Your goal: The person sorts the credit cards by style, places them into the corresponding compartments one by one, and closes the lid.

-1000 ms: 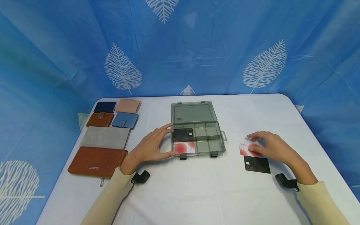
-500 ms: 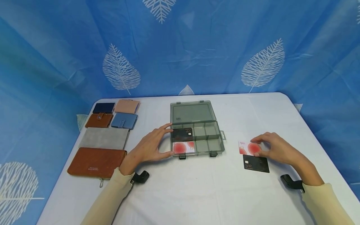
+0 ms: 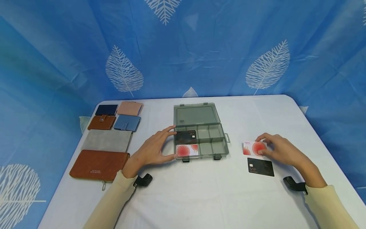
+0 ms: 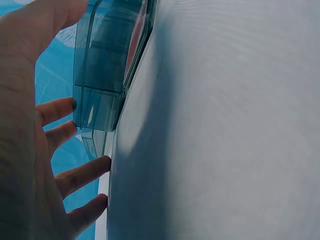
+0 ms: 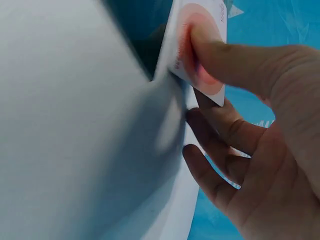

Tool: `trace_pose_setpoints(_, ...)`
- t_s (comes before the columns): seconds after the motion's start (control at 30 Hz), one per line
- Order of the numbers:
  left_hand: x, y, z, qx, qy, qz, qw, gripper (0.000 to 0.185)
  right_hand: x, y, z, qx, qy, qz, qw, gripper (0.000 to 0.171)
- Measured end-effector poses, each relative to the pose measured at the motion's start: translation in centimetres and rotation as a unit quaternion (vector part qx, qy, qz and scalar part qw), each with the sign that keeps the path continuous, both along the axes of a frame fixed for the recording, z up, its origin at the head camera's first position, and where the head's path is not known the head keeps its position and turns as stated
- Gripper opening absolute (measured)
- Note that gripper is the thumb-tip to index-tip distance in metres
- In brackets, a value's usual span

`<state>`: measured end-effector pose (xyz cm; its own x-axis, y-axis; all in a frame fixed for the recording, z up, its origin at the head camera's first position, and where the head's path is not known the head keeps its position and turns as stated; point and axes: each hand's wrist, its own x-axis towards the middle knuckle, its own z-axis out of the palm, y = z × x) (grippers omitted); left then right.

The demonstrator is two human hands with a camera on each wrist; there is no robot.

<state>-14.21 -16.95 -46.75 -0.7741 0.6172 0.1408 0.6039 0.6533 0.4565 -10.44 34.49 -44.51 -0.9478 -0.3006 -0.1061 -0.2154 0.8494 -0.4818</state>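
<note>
My right hand [image 3: 281,151] pinches a white card with red circles [image 5: 215,90] between thumb and fingers. In the right wrist view the card is tilted up on edge, with the thumb pressed over its red circle. Just in front of it, a black VIP card [image 3: 260,167] lies flat on the table. My left hand [image 3: 156,147] rests at the left side of a green-tinted clear compartment box [image 3: 220,148], thumb and fingers spread and touching its wall. Inside the box's left compartments are a black VIP card [image 3: 186,137] and a red-and-white card [image 3: 187,150]. Its lid [image 3: 197,114] lies folded back.
On the left of the table lie a large brown zip wallet [image 3: 98,165], a grey wallet [image 3: 105,140], a small brown one [image 3: 101,122], a blue one [image 3: 127,122], a pink one [image 3: 130,108] and a dark navy one [image 3: 106,109]. A blue leaf-print curtain [image 3: 194,57] hangs behind.
My right hand has taken the red-and-white card's right end in a pinch and raised it slightly, a little apart from the black card. My left hand stays at the box.
</note>
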Motion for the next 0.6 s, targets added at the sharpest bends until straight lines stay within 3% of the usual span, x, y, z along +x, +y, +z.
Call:
trace_pose_setpoints(0.17,-0.1,0.1,-0.1,0.000,0.002,-0.001,1.0000,0.093,-0.2,-0.6,0.6,-0.013,0.025,0.012,1.000,0.031)
trace_pose_setpoints(0.33,-0.1,0.1,-0.2,-0.006,-0.001,0.002,1.0000,0.093,-0.4,-1.8,1.7,-0.032,0.047,-0.008,0.998,0.029)
trace_pose_setpoints(0.6,-0.1,0.0,-0.3,-0.002,-0.003,0.004,1.0000,0.093,-1.0,-4.1,3.8,-0.066,0.124,-0.023,0.990,0.028)
